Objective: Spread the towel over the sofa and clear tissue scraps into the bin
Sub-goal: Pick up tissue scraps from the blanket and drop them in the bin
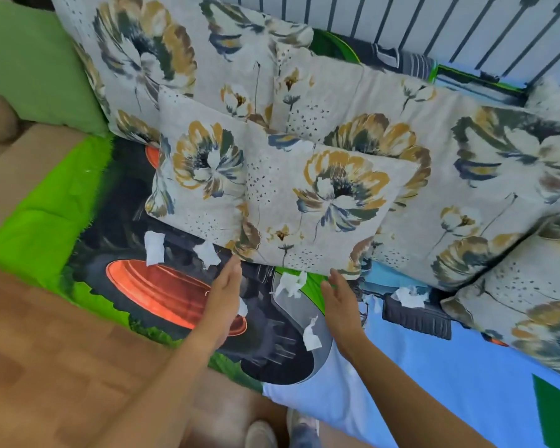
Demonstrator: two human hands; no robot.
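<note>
A sofa (10,176) fills the view, its seat already covered by the printed towel (434,367), a tractor picture in green, black and blue, with floral cushions (304,202) stacked along the back. White tissue scraps (154,248) lie scattered on the towel: two near the orange wheel, one (291,283) between the hands, one (311,335) lower down, another (408,297) to the right.

Both hands hover just below the front cushion's lower edge. The left hand (222,305) and the right hand (341,307) are spread flat with fingers released, holding nothing.

The step in hand looks like gathering scraps. It would go best by pinching each piece lightly so the towel is not dragged out of place, starting with the scrap between the hands, then collecting the rest into one palm.

The bin is not in view. A small white bit by the left wrist may be another scrap, though it is partly hidden. More scraps could lie under the cushions' edges.
</note>
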